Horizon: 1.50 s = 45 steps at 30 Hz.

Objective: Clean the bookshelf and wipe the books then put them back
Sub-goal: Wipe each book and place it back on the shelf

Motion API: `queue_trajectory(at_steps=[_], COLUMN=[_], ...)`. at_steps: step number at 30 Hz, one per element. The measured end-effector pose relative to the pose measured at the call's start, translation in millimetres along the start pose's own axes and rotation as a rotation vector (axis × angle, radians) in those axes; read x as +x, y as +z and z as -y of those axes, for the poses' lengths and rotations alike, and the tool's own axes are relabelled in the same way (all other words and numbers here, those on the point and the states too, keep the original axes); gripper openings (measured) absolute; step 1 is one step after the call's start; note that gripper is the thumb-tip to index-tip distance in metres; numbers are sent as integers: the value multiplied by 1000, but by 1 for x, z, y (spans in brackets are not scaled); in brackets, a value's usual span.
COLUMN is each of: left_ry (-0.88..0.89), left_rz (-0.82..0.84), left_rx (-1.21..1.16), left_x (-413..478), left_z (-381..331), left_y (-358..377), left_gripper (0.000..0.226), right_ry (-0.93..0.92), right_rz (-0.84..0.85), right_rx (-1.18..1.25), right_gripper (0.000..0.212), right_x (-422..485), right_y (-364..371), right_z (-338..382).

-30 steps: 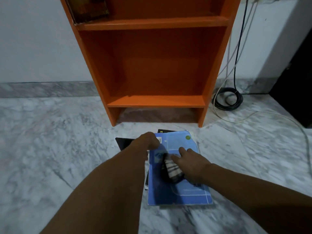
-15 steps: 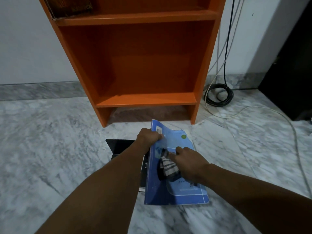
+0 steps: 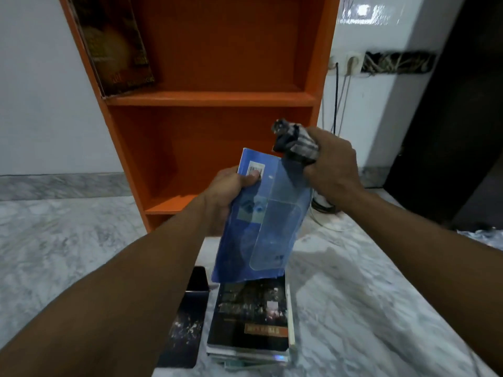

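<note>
Nearest us, a stack of books (image 3: 250,322) is waiting on the marble floor (image 3: 68,240). Above it our left hand (image 3: 226,194) is gripping the blue book (image 3: 261,219) upright, presumably for wiping, while our right hand (image 3: 332,170) is clutching the cloth (image 3: 295,144) beside its top corner. Beyond, the orange bookshelf (image 3: 212,99) is standing against a white wall (image 3: 32,104).

Bookshelf (image 3: 212,99) straight ahead against the wall, leaning book (image 3: 114,44) at the left end of its upper shelf. In front of it, held book (image 3: 261,221) in left hand (image 3: 226,194), cloth (image 3: 295,144) in right hand (image 3: 332,167) just right of that book's top. Below, on the floor (image 3: 68,240), book stack (image 3: 253,322), single book (image 3: 187,322) just beside its left. Cables (image 3: 324,205) right of the bookshelf.
</note>
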<state>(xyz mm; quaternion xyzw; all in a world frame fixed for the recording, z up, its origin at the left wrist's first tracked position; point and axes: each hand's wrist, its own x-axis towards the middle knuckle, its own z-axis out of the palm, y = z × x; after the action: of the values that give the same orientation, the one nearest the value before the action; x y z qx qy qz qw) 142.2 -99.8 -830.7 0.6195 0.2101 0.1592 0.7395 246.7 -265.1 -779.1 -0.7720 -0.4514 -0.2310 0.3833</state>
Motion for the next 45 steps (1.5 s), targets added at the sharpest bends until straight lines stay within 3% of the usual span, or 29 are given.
queue_trajectory(at_steps=[3, 8, 10, 13, 15, 17, 20, 22, 24, 26, 28, 31, 32, 33, 37, 39, 41, 43, 45], left_ry=[124, 240, 272, 276, 251, 236, 229, 211, 198, 216, 235, 233, 237, 239, 231, 214, 219, 234, 252], left_rz=[-35, -71, -70, -92, -93, -91, -84, -59, -27, 2, 3, -16, -20, -24, 5, 55, 97, 103, 58], left_rx=[4, 16, -16, -58, -62, -66, -95, -118, -120, -127, -161, -210, -213, -212, -210, -183, -164, -172, -227], left_x=[-1, -7, -9, -17, -21, -24, -25, -26, -25, -26, -27, -31, -32, -33, -36, -35, -36, -38, -40], left_z=[-44, -75, -76, -75, -74, -73, -74, -75, -80, -89, -97, -96, -95, -94, -96, -96, -101, -108, -112], left_y=[3, -4, -12, -28, -37, -46, -56, -57, -54, -50, -49, -52, -53, -55, -54, -47, -37, -30, -35], left_gripper=[17, 20, 22, 32, 34, 33, 32, 32, 32, 34, 39, 34, 33, 35, 50, 45, 36, 36, 37], right_ry=[-87, -230, -334, -550, -720, -592, -323, -218, -164, -254, -446, -706, -823, -812, -471, -282, -259, -298, -457], right_rz=[-153, -260, -132, 333, 511, 373, -110, -264, -250, -124, 117, 554, 565, 536, -5, -180, -184, -51, 140], right_rx=[17, 61, -66, -148, -185, -43, 179, 237, 230, 105, 5, -78, -109, -81, 160, 148, 77, 45, -10], right_gripper=[38, 46, 52, 48, 56, 59, 50, 51, 53, 65, 69, 43, 42, 46, 69, 77, 76, 64, 54], right_x=[36, 34, 7, -59, -78, -60, -7, 22, 32, 13, -26, -78, -82, -80, -14, 28, 41, 15, -39], right_y=[-11, 3, 23, 44, 43, 32, 7, -2, 4, 21, 39, 51, 51, 45, 15, 2, 8, 27, 48], right_z=[11, 12, -5, -28, -36, -28, 4, 21, 33, 37, 35, 29, 30, 33, 58, 71, 78, 77, 65])
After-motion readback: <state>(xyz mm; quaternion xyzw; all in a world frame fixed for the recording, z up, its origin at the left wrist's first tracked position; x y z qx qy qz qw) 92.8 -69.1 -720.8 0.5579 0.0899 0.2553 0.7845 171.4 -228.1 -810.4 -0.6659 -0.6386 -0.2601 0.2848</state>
